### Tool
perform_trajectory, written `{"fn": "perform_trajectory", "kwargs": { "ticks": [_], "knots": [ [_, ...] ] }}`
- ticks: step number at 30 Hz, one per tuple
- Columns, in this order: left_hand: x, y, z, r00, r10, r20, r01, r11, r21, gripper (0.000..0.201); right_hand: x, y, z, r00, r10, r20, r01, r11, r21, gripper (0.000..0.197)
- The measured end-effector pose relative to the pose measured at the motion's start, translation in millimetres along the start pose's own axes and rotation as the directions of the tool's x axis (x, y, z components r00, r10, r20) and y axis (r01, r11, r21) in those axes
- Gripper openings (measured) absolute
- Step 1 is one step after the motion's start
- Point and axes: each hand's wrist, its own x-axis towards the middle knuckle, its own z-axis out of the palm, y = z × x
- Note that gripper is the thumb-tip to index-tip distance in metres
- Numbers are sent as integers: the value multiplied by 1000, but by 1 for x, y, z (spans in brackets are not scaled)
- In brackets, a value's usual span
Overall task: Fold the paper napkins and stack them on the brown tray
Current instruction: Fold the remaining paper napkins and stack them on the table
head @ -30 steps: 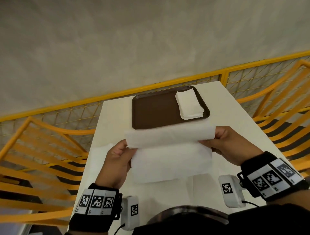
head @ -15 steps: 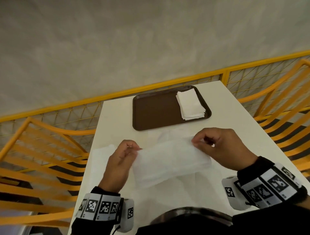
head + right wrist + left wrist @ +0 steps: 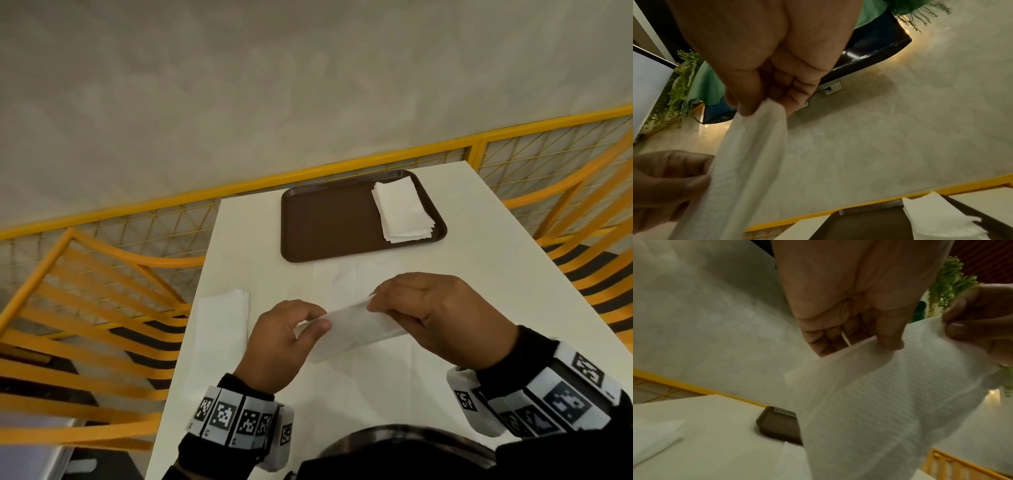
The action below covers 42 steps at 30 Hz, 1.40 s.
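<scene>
A white paper napkin [image 3: 356, 329], folded into a narrow strip, hangs between both hands above the white table [image 3: 479, 274]. My left hand [image 3: 291, 332] pinches its left end; the left wrist view shows thumb and fingers [image 3: 888, 337] clamped on the napkin [image 3: 879, 402]. My right hand [image 3: 431, 315] pinches the right end, its fingertips [image 3: 748, 107] closed on the napkin [image 3: 744, 162]. The brown tray [image 3: 329, 219] lies at the table's far side with a stack of folded napkins [image 3: 400, 212] in its right half. The tray [image 3: 859, 225] and stack [image 3: 937, 216] also show in the right wrist view.
A pile of unfolded napkins [image 3: 222, 325] lies at the table's left edge, left of my left hand. Another flat sheet [image 3: 346, 277] lies on the table under the hands. Yellow chairs [image 3: 85, 325] stand on both sides, and a yellow mesh railing [image 3: 342, 171] runs behind the table.
The napkin's upper half has come down toward me, so it went from a broad sheet to a narrow strip. Both hands moved closer together and lower.
</scene>
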Motion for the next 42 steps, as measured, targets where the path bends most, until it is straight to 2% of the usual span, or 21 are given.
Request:
{"fn": "perform_trajectory", "kwargs": {
  "ticks": [3, 5, 7, 10, 12, 15, 16, 19, 20, 22, 23, 25, 26, 27, 28, 30, 31, 32, 34, 36, 42],
  "knots": [
    [0, -14, -4, 979, -203, -32, 203, 979, -27, 17, -3, 1, 3, 995, 90, 50, -91, 995, 33, 20],
    [0, -39, -12, 914, -375, -153, 382, 924, 23, 18, -9, 6, 5, 988, 125, 90, -128, 991, 28, 20],
    [-3, -71, -23, 787, -547, -287, 587, 807, 71, 27, -15, 11, 7, 977, 163, 136, -168, 985, 23, 19],
    [-9, -114, -44, 586, -742, -324, 804, 582, 121, 36, -22, 18, 9, 957, 238, 166, -245, 969, 23, 18],
    [-11, -140, -54, 506, -812, -289, 861, 456, 227, 37, -25, 22, 11, 946, 269, 180, -277, 961, 21, 19],
    [-13, -167, -59, 427, -850, -308, 892, 341, 297, 37, -25, 25, 15, 933, 291, 210, -302, 953, 22, 21],
    [-12, -169, -59, 425, -850, -311, 888, 326, 324, 39, -25, 26, 16, 928, 300, 222, -312, 950, 21, 21],
    [-5, -171, -57, 495, -832, -250, 824, 357, 441, 38, -25, 29, 19, 906, 334, 262, -349, 937, 12, 22],
    [-3, -169, -56, 477, -845, -240, 834, 349, 427, 37, -26, 30, 20, 899, 344, 273, -359, 933, 6, 21],
    [-2, -173, -52, 423, -868, -260, 868, 307, 390, 36, -28, 33, 21, 882, 367, 294, -379, 925, -17, 21],
    [-2, -175, -51, 361, -883, -300, 909, 260, 326, 37, -29, 35, 22, 873, 382, 303, -392, 920, -30, 21],
    [-1, -175, -45, 289, -876, -386, 950, 213, 227, 47, -32, 38, 23, 854, 414, 315, -423, 905, -45, 21],
    [2, -167, -42, 304, -857, -417, 946, 218, 241, 53, -34, 39, 24, 843, 431, 322, -441, 897, -46, 21],
    [4, -156, -36, 358, -818, -451, 921, 229, 316, 53, -35, 41, 25, 831, 447, 330, -459, 887, -48, 21],
    [9, -145, -29, 448, -773, -449, 875, 276, 398, 50, -36, 42, 26, 817, 463, 345, -475, 878, -54, 20],
    [18, -125, -6, 644, -683, -344, 750, 475, 460, 39, -38, 44, 30, 788, 478, 389, -492, 868, -72, 18],
    [22, -120, 10, 709, -658, -255, 693, 580, 428, 36, -39, 44, 32, 775, 481, 410, -496, 865, -77, 17],
    [26, -113, 26, 736, -657, -160, 662, 652, 369, 36, -41, 44, 34, 763, 482, 431, -500, 863, -81, 17],
    [33, -100, 55, 669, -743, -8, 726, 651, 221, 49, -45, 44, 37, 745, 482, 462, -505, 859, -83, 17],
    [40, -90, 76, 585, -810, 47, 799, 586, 138, 63, -51, 44, 37, 731, 485, 481, -510, 856, -87, 17],
    [62, -76, 95, 556, -823, 116, 729, 549, 409, 66, -69, 48, 25, 684, 520, 511, -542, 832, -121, 18]
  ]
}}
